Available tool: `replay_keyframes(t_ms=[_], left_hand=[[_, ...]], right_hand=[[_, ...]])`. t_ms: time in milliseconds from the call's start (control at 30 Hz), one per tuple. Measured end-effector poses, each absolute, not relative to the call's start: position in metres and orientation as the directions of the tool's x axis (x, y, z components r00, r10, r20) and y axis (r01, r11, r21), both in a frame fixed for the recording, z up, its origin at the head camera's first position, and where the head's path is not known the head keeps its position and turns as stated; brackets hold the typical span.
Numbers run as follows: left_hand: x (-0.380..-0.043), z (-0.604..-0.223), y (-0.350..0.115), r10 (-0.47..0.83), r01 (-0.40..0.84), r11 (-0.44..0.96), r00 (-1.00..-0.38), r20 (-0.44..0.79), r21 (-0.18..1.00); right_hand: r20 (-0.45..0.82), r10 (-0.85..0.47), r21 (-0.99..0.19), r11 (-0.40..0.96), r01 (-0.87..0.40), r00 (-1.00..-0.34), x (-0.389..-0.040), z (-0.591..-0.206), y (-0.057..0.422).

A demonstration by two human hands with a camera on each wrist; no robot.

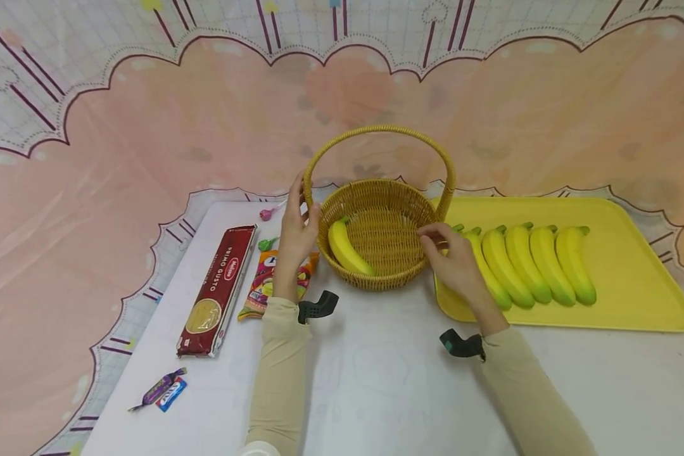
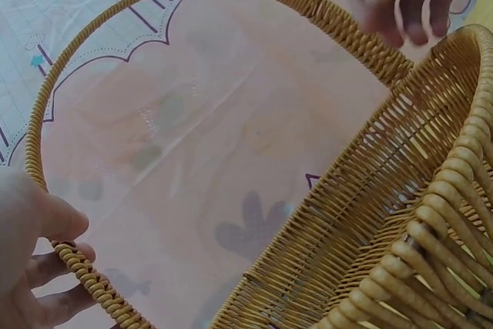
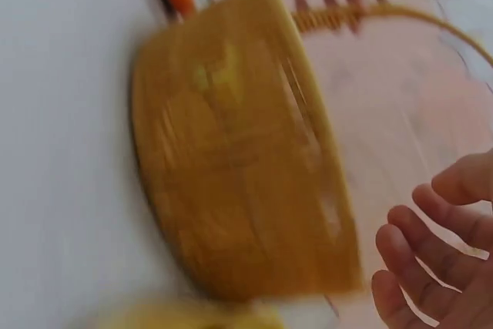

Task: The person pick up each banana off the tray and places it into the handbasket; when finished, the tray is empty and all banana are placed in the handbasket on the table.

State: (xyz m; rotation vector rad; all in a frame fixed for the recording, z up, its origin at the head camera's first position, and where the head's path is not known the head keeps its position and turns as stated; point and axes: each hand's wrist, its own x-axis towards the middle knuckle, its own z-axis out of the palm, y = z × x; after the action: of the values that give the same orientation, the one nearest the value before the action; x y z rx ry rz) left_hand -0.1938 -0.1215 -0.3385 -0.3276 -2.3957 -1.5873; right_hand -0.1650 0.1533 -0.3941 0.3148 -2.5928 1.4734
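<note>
A wicker basket (image 1: 376,278) with a tall hoop handle (image 1: 382,128) stands upright on the table, one banana (image 1: 346,248) lying inside along its left side. My left hand (image 1: 297,231) holds the handle near its left foot; in the left wrist view, thumb and fingers (image 2: 62,217) lie on either side of it. Beside the basket's right rim is my right hand (image 1: 453,259), fingers loosely bent around nothing. The right wrist view shows those fingers (image 3: 420,248) apart from the basket. Several more bananas (image 1: 572,266) lie in a row on a yellow tray (image 1: 633,285).
Left of the basket lie a long dark red pasta packet (image 1: 216,291), a colourful snack bag (image 1: 260,288), a pink lollipop (image 1: 266,215) and a green one (image 1: 266,244). Nearer the front left are a purple-wrapped candy (image 1: 158,389) and a small blue packet (image 1: 171,394). A patterned cloth hangs behind.
</note>
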Motion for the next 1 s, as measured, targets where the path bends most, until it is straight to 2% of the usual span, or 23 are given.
replay_keyframes(t_ms=[267, 533, 733, 900, 1000], left_hand=[[-0.217, -0.366, -0.132, 0.034, 0.319, 0.399, -0.942, 0.334, 0.86], [-0.215, -0.374, -0.132, 0.028, 0.332, 0.399, -0.936, 0.35, 0.855], [-0.216, -0.373, -0.13, 0.031, 0.341, 0.411, -0.932, 0.361, 0.845], [-0.217, -0.37, -0.128, 0.03, 0.346, 0.42, -0.929, 0.368, 0.839], [-0.217, -0.371, -0.127, 0.034, 0.34, 0.422, -0.932, 0.36, 0.84]], right_hand=[[0.228, 0.046, -0.77, 0.62, -0.151, -0.973, -0.145, -0.394, 0.232], [0.154, 0.149, -0.703, 0.711, -0.002, -0.977, -0.133, -0.397, 0.301], [0.007, 0.202, -0.679, 0.72, 0.144, -0.979, -0.129, -0.405, 0.344], [-0.202, 0.152, -0.662, 0.707, 0.249, -0.968, -0.127, -0.415, 0.366], [-0.282, 0.121, -0.648, 0.707, 0.282, -0.952, -0.123, -0.42, 0.374]])
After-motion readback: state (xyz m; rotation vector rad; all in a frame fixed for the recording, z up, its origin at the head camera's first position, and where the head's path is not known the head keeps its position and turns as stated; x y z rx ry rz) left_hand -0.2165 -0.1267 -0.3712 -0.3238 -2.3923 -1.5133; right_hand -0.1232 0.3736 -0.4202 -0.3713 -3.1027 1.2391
